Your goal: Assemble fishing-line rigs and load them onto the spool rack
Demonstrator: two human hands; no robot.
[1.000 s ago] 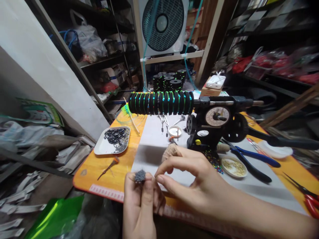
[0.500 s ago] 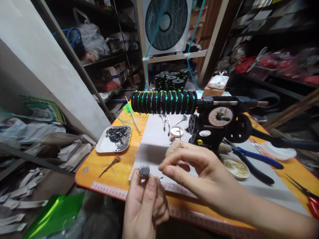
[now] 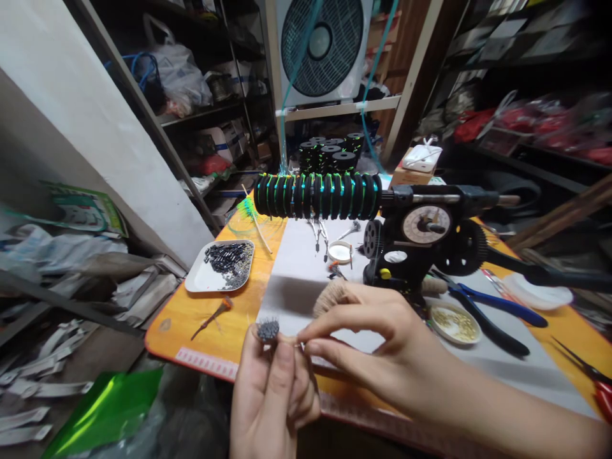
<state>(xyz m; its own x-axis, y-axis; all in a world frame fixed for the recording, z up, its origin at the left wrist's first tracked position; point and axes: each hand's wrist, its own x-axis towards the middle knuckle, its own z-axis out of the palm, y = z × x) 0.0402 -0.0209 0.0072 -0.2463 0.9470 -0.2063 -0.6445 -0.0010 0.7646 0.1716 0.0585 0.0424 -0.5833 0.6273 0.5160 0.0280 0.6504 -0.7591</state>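
Observation:
My left hand (image 3: 275,386) is closed with thumb and fingers around a bundle of dark grey tips (image 3: 268,329), fine strands poking up from its round top. Close to its right, my right hand (image 3: 373,338) pinches thumb and forefinger together at the left fingertips. Whatever is in that pinch is too small to make out. A beige ribbed thing (image 3: 331,296) shows just beyond the right hand, partly hidden by it. On the orange table lies an orange-and-brown bundle (image 3: 211,317), left of the left hand.
A white tray (image 3: 194,275) of black and grey small parts sits left. Behind the hands stands a black geared machine (image 3: 401,248) with a green-banded black roller (image 3: 318,196). To the right are a dish of gold bits (image 3: 454,324), blue-handled pliers (image 3: 502,306) and red-handled scissors (image 3: 603,392).
My right hand has moved left and slightly down, bringing its pinch against the left fingers. My left hand with the grey bundle has shifted slightly left.

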